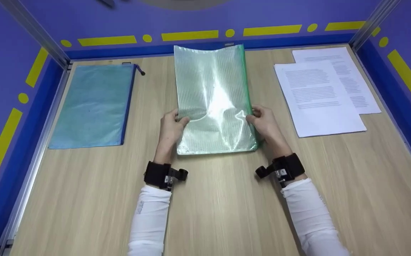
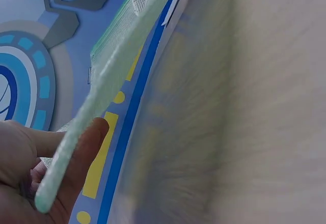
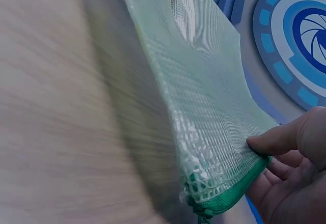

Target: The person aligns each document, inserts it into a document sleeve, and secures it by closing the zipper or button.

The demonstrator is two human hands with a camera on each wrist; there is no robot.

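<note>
A translucent green mesh zipper pouch (image 1: 205,135) is held up off the table between both hands, its green zipper edge along the right side. My left hand (image 1: 172,128) grips its left edge, thumb on the top face and fingers underneath. On the other side my right hand (image 1: 265,122) pinches the zipper edge, thumb on top. In the right wrist view the pouch's mesh corner (image 3: 204,180) shows close up, with the green zipper tape below it. The left wrist view catches the pouch (image 2: 109,76) nearly edge-on, above the table.
A blue-green zipper pouch (image 1: 91,106) with a dark blue zipper lies at the left. Two printed paper stacks or sheets (image 1: 319,117) overlap at the right. A blue panel wall (image 1: 198,21) with yellow marks borders the wooden table (image 1: 212,206) at the back and sides.
</note>
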